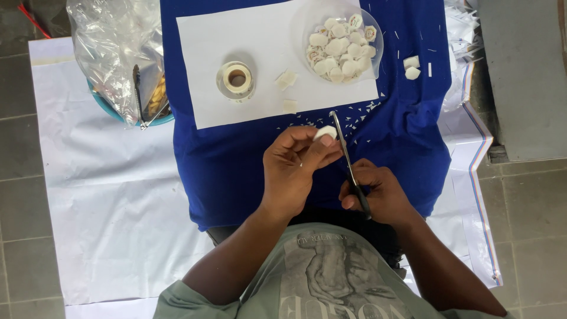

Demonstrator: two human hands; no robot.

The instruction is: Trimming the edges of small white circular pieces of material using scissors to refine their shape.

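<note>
- The small white piece (325,132) sits pinched in your left hand (295,168) over the blue cloth (236,159), near the white sheet's (201,53) front edge.
- It looks light and flimsy; hold its edges gently.
- Your right hand (378,195) is closed around the scissors (348,162), blades touching the piece.

One head-worn view — looking steeply down, close over the blue cloth (236,159).

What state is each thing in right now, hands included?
Left hand: pinching a small white piece.
Right hand: gripping scissors, blades nearly shut, tips by the piece.
Tape roll: lying flat on the white sheet.
Clear bowl: open, holding many white pieces.
Plastic bag: crumpled, in a blue bowl.
Blue cloth: spread, littered with scraps.
</note>
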